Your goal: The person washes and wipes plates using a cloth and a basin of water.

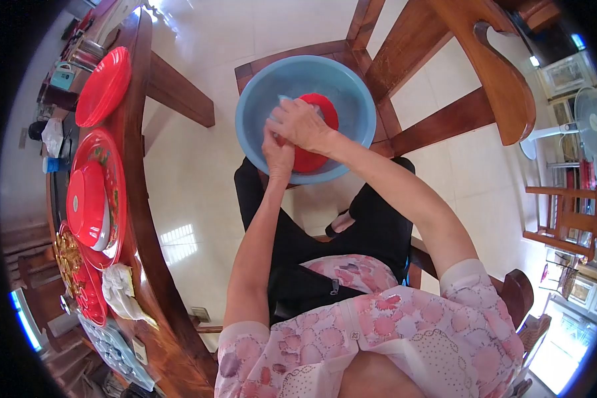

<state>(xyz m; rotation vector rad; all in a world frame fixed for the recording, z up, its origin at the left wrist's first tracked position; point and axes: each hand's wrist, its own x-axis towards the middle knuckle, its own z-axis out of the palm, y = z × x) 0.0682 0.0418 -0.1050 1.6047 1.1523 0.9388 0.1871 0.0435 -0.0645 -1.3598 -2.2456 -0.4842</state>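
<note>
Inside the blue basin (353,89), left hand (278,152) and right hand (302,125) meet at a red dish (309,160), their grip unclear.

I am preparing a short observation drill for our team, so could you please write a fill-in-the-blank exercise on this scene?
1. The large round basin resting on the wooden seat is ____ in colour.
2. The left hand and the right hand are at a round item coloured ____.
3. The table stands on the person's ____ side.
4. The person's trousers are ____.

Missing words: blue; red; left; black.
</note>
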